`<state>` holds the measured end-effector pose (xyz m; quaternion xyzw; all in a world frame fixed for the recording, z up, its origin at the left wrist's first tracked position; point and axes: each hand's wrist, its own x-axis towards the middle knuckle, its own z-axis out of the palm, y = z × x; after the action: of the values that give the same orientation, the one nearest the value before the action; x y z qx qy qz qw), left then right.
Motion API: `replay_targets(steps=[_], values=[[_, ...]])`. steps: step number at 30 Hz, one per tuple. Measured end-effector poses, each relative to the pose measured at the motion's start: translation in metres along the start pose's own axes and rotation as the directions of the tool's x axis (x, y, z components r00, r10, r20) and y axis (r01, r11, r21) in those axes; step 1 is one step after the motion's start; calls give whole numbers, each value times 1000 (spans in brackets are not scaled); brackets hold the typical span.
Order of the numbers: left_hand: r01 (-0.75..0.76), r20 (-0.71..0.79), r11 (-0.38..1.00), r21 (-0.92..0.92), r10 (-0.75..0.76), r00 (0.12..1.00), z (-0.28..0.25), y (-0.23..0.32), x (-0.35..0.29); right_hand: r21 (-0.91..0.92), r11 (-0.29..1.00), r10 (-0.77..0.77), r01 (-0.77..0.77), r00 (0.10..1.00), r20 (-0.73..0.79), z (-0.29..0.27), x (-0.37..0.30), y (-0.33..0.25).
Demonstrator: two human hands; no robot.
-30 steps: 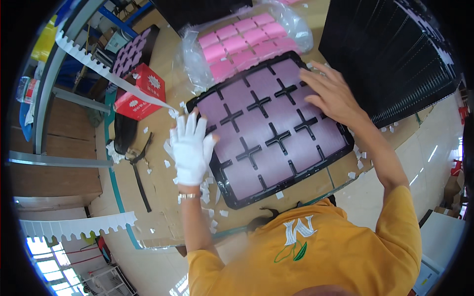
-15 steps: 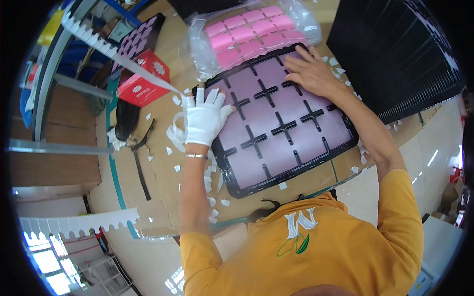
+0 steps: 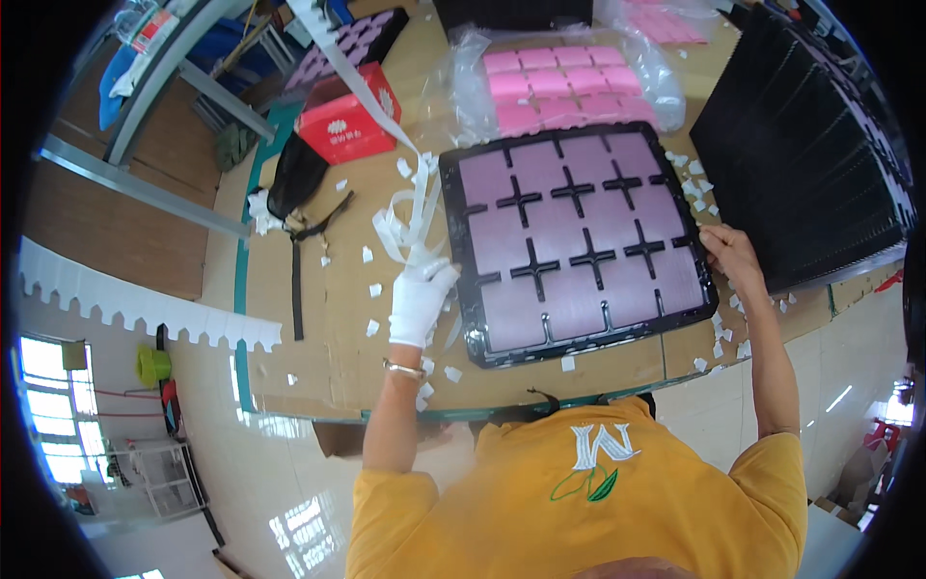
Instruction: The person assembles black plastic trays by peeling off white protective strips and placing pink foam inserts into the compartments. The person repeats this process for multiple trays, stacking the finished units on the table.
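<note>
A black plastic tray (image 3: 477, 325) lies on the cardboard-covered table, with purple sheet pieces (image 3: 598, 232) between its cross-shaped dividers. My left hand (image 3: 422, 299), in a white fingerless-looking glove, is closed at the tray's left rim. A loose white strip (image 3: 394, 230) lies against that hand's fingertips, and the grip there is partly hidden. On the opposite side, my bare right hand (image 3: 737, 259) is closed on the right rim, its fingers curled at the edge. Several small white scraps (image 3: 374, 289) are scattered around the tray.
Pink pieces in clear plastic (image 3: 569, 87) lie beyond the tray. A tall stack of black trays (image 3: 791, 164) stands at the right. To the left are a red box (image 3: 349, 135), a black strap (image 3: 297, 289) and a metal frame (image 3: 145, 188). Another filled tray (image 3: 357, 43) sits farther back.
Both hands have left the tray's top surface, where they lay spread, and moved nearer to me along its left and right sides, closing there. The view has shifted leftward.
</note>
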<state>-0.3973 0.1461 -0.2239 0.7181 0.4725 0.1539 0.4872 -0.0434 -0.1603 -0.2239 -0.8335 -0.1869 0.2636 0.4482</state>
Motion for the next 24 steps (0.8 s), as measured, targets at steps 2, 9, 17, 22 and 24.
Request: replay_targets(steps=[2,9,17,22,24], values=[[-108,32,994,-33,109,994,1,-14,6,19,1000,20,-20,1000,-15,-1,-2,-2],[-283,-4,943,-176,287,958,-25,-24,20,-453,780,-511,432,857,-63,-24,-16,-80],[-218,65,791,-572,308,949,-22,89,-26,-478,757,-576,445,800,-169,-139,-121,-202],[-193,236,694,-694,472,849,54,218,-10,-466,831,-537,303,652,-535,-270,-133,-184],[-86,346,618,-781,544,764,96,266,14,-349,886,-459,305,674,-578,-319,-120,-180]])
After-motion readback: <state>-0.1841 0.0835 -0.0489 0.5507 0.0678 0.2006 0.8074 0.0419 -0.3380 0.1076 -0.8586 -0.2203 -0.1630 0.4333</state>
